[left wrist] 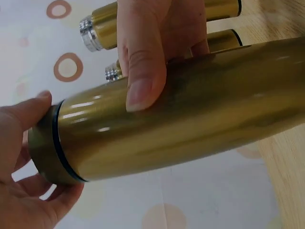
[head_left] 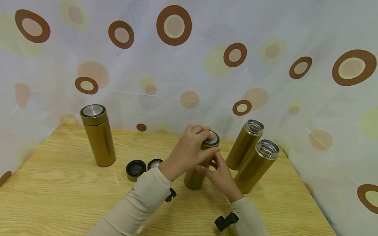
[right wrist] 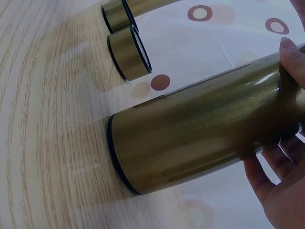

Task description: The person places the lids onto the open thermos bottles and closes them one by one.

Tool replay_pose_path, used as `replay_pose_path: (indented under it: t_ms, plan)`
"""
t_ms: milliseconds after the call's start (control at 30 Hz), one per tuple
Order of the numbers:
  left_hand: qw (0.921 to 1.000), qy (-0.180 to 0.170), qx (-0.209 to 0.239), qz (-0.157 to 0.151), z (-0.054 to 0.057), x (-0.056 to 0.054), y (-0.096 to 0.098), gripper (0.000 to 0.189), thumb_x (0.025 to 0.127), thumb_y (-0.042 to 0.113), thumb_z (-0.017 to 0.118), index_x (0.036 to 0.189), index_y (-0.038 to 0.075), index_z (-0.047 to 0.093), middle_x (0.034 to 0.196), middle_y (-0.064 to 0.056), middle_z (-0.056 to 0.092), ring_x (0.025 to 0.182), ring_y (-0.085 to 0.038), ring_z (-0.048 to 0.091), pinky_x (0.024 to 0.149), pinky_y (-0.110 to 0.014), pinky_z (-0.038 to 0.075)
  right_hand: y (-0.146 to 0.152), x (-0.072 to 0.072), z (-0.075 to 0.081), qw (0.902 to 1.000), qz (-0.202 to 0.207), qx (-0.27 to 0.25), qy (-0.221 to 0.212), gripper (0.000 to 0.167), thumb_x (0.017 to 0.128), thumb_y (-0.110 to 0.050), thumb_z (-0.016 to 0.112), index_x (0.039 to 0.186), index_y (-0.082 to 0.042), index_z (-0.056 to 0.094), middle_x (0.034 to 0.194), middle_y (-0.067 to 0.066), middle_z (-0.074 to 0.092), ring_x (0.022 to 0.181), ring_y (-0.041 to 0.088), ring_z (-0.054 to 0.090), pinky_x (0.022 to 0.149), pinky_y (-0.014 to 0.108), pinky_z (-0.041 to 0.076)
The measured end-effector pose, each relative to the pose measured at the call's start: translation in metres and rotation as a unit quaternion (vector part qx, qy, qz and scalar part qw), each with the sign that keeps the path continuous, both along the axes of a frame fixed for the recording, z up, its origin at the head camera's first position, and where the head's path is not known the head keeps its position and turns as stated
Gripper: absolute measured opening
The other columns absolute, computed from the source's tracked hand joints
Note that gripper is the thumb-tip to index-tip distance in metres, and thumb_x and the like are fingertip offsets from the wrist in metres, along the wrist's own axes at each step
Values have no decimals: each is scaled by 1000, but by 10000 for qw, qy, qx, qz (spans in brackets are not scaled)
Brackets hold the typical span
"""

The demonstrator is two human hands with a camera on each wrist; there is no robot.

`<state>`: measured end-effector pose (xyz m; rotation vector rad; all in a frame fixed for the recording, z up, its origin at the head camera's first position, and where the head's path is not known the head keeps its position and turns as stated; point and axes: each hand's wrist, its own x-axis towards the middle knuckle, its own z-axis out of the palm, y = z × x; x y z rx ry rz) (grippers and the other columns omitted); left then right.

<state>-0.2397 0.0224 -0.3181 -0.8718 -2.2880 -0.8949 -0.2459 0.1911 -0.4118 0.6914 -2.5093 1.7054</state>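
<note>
A gold thermos flask (head_left: 194, 179) stands on the wooden table between both hands. My left hand (head_left: 191, 146) grips its lid (left wrist: 42, 148) from above, thumb on one side and fingers on the other. Lower down, my right hand (head_left: 220, 176) holds the flask's body, its thumb lying along the side in the left wrist view. The lid sits on the flask, with a dark ring below it; whether it is tight I cannot tell. In the right wrist view, the flask's dark-edged base (right wrist: 125, 157) is at the tabletop.
Two lidless gold flasks (head_left: 242, 147) (head_left: 256, 170) with steel necks stand at the right. Two loose lids (head_left: 135, 170) (head_left: 155, 163) lie left of my hands, one partly covered by my left arm. Another lidded flask (head_left: 100, 139) stands farther left. A patterned curtain (head_left: 190, 69) hangs behind the table.
</note>
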Motion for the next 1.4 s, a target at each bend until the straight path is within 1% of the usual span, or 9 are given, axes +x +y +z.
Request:
replay_pose_path:
  t_ms: [333,467,600,733,833,1000,1167,1267,1400]
  plan:
    - [9943,-348,45,-1006,1,-17,-15,33,82,28,77,108,9,70,125,-9,62,108,-24,54,90,-34,47,0,0,2,10000,29,-26,-78,70,90,-21,69,148,-26,30,149,-2,37,131,25,42,106,55,34]
    - [9924,-418,151,-1145,-3,-19,-17,30,82,27,77,106,10,71,128,-6,62,111,-21,54,92,-33,46,-1,0,2,10000,32,-8,-37,70,89,-21,70,147,-25,31,148,-1,39,129,26,44,106,55,35]
    - [9932,-433,123,-1076,-2,-16,-16,29,84,27,76,106,10,69,130,-7,60,115,-22,53,96,-34,46,-1,1,1,10000,-6,11,-79,73,89,-22,70,148,-29,29,150,-4,36,130,25,42,106,55,34]
    - [9951,-665,-78,-732,4,-7,-13,29,85,29,73,108,11,68,133,-6,58,121,-23,51,102,-36,43,-1,1,1,9999,-39,45,-135,73,89,-25,70,148,-32,28,150,-6,35,131,23,41,106,55,34]
    - [9966,-611,-539,-102,11,1,-9,30,86,33,72,109,14,68,131,-4,59,122,-24,52,101,-36,44,0,1,1,9999,-50,96,-121,72,90,-25,69,148,-31,28,148,-5,38,128,24,43,106,54,35]
    - [9852,108,-1306,1103,16,13,7,39,87,49,67,107,16,68,118,-4,65,106,-26,61,84,-37,54,3,1,0,9998,-127,112,-58,65,90,-19,69,145,-22,35,143,3,42,127,26,44,104,53,38]
    - [9687,884,-1377,1864,10,16,22,45,86,53,66,103,12,66,103,-7,67,87,-25,65,69,-34,56,3,-1,-2,10000,-50,18,80,55,91,-6,64,141,-12,40,140,11,44,130,31,40,105,54,37]
    - [9672,1070,-1278,1918,5,16,25,38,86,46,69,100,10,65,100,-8,66,86,-26,64,70,-32,57,2,-2,-2,9999,-5,-27,101,59,91,-3,63,144,-11,37,143,13,42,133,32,37,106,56,35]
    - [9813,855,-932,1453,4,15,22,31,88,35,70,102,8,64,104,-11,65,94,-28,62,78,-33,56,0,-1,-2,9999,-7,-31,168,64,91,-3,63,147,-12,33,145,13,40,132,30,38,105,56,35]
